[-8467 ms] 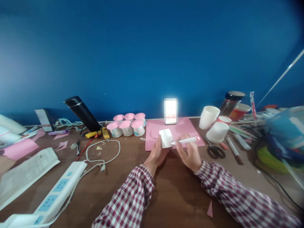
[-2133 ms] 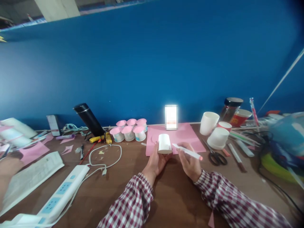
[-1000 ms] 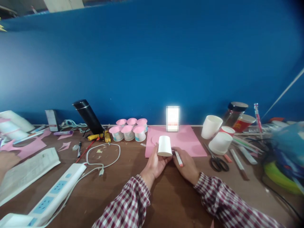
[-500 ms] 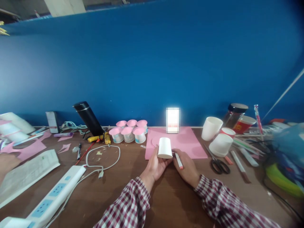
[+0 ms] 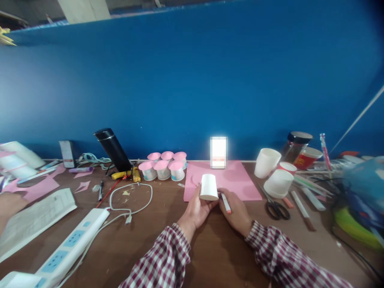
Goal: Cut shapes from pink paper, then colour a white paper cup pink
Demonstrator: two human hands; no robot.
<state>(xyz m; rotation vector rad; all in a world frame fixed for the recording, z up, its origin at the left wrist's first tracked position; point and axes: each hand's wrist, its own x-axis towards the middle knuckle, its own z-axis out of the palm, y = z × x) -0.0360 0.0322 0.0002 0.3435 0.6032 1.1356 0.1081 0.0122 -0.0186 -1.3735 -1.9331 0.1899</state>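
The left hand (image 5: 196,208) is closed around a white paper cup (image 5: 208,187), held upside down just above the near edge of a pink paper sheet (image 5: 240,182), while the right hand (image 5: 237,208) grips a white marker (image 5: 225,203) with a red end, its tip just beside the cup's rim. Both hands sit at the middle of the brown worktop (image 5: 216,248); the stretch of bare wood between them and the camera is the widest open room, crossed only by the two checked sleeves. To the left a looped white cable (image 5: 132,200) and a long white power strip (image 5: 72,244) run toward the near edge, the strip's end cut off at the bottom corner. Behind the cable stand six small pink-topped cups (image 5: 163,165) in two rows, near a leaning black flask (image 5: 112,150) against the blue wall. To the right, well apart from the marker hand, lie black scissors (image 5: 277,208), and beyond them two white cups (image 5: 273,172), one upright and one tipped over, touching or nearly so. A blurred bright rectangle (image 5: 219,152) stands at the far edge of the pink sheet; what it shows cannot be read. The far right is smeared by the lens: blue and green shapes there cannot be made out. At the left border another person's hand (image 5: 9,204) is partly cut off, resting by a printed paper.
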